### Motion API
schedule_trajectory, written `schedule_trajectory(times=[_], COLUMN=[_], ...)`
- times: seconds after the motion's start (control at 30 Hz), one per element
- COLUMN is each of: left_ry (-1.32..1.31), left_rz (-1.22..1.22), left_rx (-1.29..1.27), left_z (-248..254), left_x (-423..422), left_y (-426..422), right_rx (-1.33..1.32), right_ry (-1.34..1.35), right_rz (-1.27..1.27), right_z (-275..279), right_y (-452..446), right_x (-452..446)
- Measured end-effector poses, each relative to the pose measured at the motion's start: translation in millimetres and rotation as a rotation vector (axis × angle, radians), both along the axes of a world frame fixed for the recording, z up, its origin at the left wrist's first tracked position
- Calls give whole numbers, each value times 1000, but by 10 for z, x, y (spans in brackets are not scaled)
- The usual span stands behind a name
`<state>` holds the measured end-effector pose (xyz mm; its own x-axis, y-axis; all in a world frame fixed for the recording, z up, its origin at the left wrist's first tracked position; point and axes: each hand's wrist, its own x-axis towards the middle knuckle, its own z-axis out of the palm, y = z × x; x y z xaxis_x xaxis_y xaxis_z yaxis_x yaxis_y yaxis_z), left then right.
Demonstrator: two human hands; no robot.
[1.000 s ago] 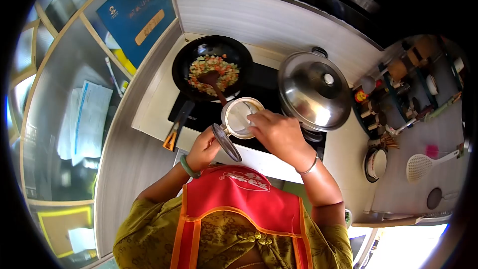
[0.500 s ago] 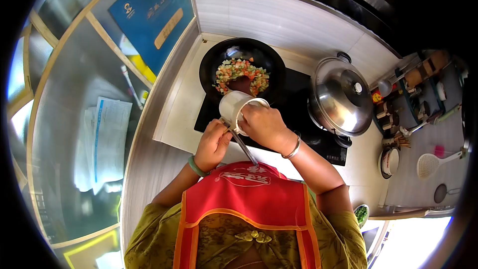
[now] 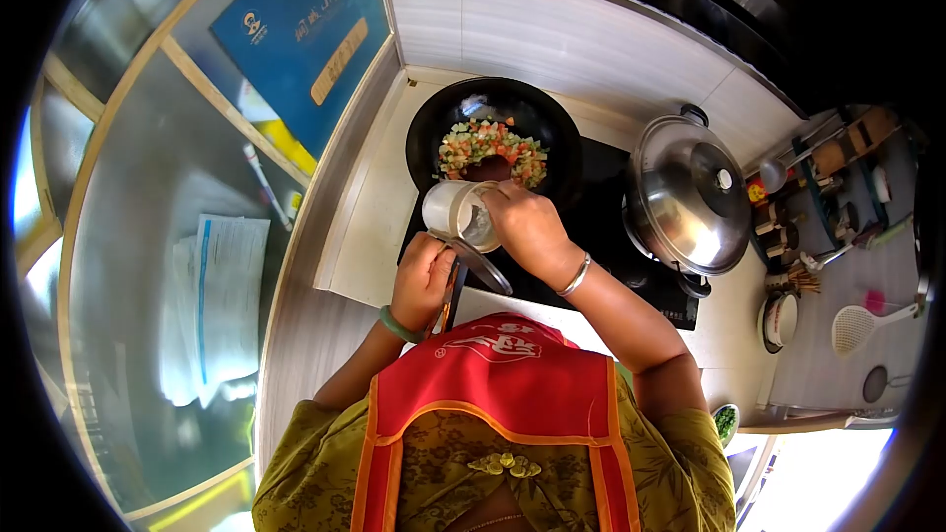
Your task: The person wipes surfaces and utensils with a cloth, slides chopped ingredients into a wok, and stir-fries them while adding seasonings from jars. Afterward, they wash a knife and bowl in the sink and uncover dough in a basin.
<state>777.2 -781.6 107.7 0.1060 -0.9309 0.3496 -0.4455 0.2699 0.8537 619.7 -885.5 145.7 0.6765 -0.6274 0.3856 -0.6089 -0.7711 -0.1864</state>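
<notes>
My right hand is closed at the rim of a white cup, which is tilted with its mouth toward me. Whitish contents show faintly inside it. My left hand is closed just below the cup, around a metal utensil with a flat, rounded end; its exact kind is unclear. Beyond the cup stands a black wok on the stove. Diced vegetables, red, green and pale, lie in it in a ring around a dark reddish middle. The cup hides the wok's near edge.
A lidded steel pot stands right of the wok on the black cooktop. Utensils and a white slotted skimmer sit at the far right, near a white bowl. A glass partition runs along the left.
The metal utensil has turned from edge-on to show its broad face. The cup has shifted slightly left relative to the wok, and its mouth is more visible. The whole view has shifted slightly.
</notes>
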Motion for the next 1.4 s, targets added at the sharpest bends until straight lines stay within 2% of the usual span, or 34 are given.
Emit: schedule_trajectory(times=[0.1, 0.17, 0.2, 0.3, 0.33, 0.4, 0.53, 0.7, 0.77, 0.8, 0.87, 1.0, 1.07, 1.13, 1.2, 1.27, 1.33, 1.4], left_ry=[-134, -161, -187, -203, -204, -194, -154, -86, -84, -85, -26, 48, 61, 72, 78, 79, 50, 26], left_rz=[-10, -7, -6, 5, 8, 45, 139, 315, 351, 359, 357, 355, 358, 346, 331, 310, 294, 283], left_rx=[-25, -31, -39, -28, -29, -31, 0, -18, -10, -10, 44, 56, 62, 61, 58, 66, 65, 64], left_z=[-2, 7, 8, -41, -35, -24, -21, -27, -69, -62, -36, -49, -65, -105, -91, -22, -31, -13], left_x=[-56, -81, -93, -94, -92, -77, 80, 279, 318, 311, 288, 264, 267, 288, 282, 258, 255, 228], left_y=[-75, -122, -146, -191, -210, -241, -250, -113, -50, -15, 52, 143, 168, 169, 142, 113, 86, 52], right_rx=[5, 256, 256, 1026, 1025, 1274, 1424, 1232, 952, 956, 705, 589, 342, 280, -133, -130, -77, 187], right_ry=[-50, -250, -249, -594, -593, -831, -1038, -1026, -958, -955, -823, -615, -493, -447, -238, -187, -337, -583], right_rz=[11, 48, 50, -99, -96, -146, -196, -185, -170, -163, -246, -305, -315, -302, -53, -92, -184, -186], right_z=[-187, -301, -310, -319, -347, -356, -221, -134, -284, -357, -449, -392, -390, -442, -413, -359, -267, -136], right_y=[-63, -77, -81, -122, -161, -232, -479, -915, -1164, -1294, -1530, -1642, -1594, -1551, -1454, -1331, -1235, -969], right_x=[1, 3, -11, -51, -70, -109, -250, -188, -103, -85, -116, -351, -482, -579, -640, -665, -656, -546])
